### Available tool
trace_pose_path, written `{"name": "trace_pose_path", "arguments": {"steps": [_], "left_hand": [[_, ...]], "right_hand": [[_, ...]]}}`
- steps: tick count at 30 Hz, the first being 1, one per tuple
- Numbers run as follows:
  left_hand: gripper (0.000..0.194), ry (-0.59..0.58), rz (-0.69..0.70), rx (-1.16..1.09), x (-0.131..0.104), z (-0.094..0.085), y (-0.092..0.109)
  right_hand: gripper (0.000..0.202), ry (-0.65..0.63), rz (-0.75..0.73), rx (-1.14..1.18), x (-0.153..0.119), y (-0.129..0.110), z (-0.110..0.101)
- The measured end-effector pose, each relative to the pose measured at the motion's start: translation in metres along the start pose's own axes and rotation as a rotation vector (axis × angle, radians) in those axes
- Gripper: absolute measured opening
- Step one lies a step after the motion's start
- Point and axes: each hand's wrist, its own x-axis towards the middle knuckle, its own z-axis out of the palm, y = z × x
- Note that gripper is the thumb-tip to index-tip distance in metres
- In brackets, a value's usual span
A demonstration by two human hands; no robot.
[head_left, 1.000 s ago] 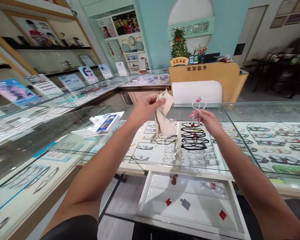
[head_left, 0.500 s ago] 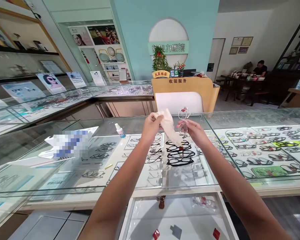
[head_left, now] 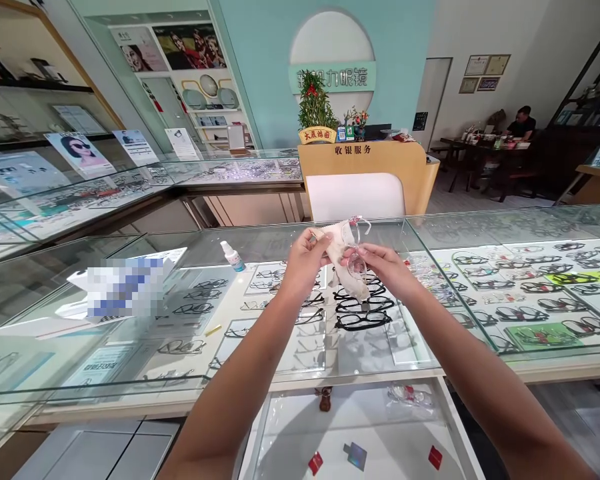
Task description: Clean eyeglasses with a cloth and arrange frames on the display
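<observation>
Counter (head_left: 130,404) bears spray bottle (head_left: 233,257), left of held cloth (head_left: 347,281).

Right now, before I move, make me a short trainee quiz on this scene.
1. What does the left hand hold?
2. True or false: the right hand holds the clear glasses.
3. In the open drawer, what lies between the two red squares?
A. A pen
B. A grey tag
C. A spoon

Key:
1. A pale cloth
2. True
3. B
</observation>
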Motion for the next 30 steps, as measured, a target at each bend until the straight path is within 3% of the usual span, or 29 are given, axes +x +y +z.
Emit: {"name": "trace_pose_path", "arguments": {"steps": [5, 12, 16, 19, 24, 30], "left_hand": [[0.059, 0.04, 0.089, -0.068, 0.0, 0.001, 0.002], [0.053, -0.154, 0.172, 0.029, -0.009, 0.008, 0.006], [0.053, -0.183, 0.238, 0.131, -0.013, 0.01, 0.004], [0.06, -0.156, 0.235, 0.12, -0.014, 0.011, 0.002], [0.047, -0.091, 0.23, 0.121, -0.019, 0.018, 0.006], [0.07, -0.125, 0.092, 0.025, -0.02, 0.018, 0.01]], "right_hand": [[0.042, 0.029, -0.019, -0.039, -0.001, -0.001, 0.003], [0.044, 0.05, -0.037, -0.046, -0.002, -0.008, 0.012], [0.048, 0.057, -0.049, -0.08, -0.003, -0.012, 0.017], [0.051, 0.055, -0.031, -0.059, -0.004, -0.012, 0.018], [0.046, 0.021, -0.012, 0.003, -0.004, -0.006, 0.017], [0.049, -0.029, -0.002, 0.003, -0.004, -0.006, 0.016]]}}
